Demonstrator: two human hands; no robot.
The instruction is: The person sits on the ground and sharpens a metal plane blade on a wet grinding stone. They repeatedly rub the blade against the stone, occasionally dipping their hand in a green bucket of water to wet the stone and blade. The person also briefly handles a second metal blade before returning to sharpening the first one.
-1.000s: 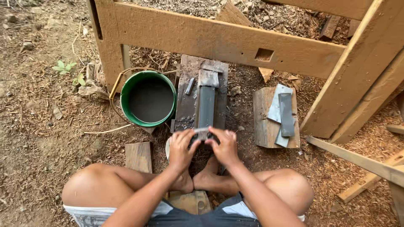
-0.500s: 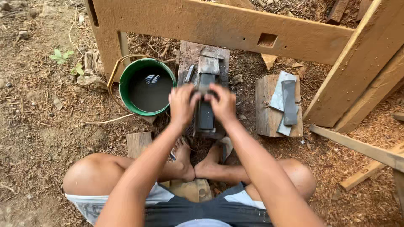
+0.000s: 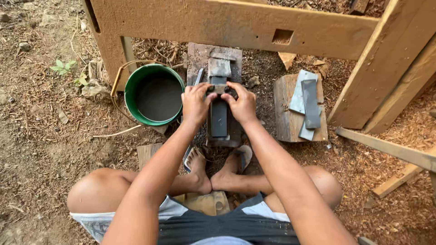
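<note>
Both hands (image 3: 220,102) press metal (image 3: 218,88) onto dark stone (image 3: 219,119).

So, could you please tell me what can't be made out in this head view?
- Small tool under both hands: left hand and right hand cover it on the dark stone.
- Green bucket: contents too dark.
- Wooden frame: cut off by the top edge.

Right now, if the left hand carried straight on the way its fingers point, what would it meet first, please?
The left hand points away from the body, along the dark sharpening stone. Going straight on, it would probably first meet the grey block at the far end of the board, then the wooden beam; depth is uncertain.
</note>
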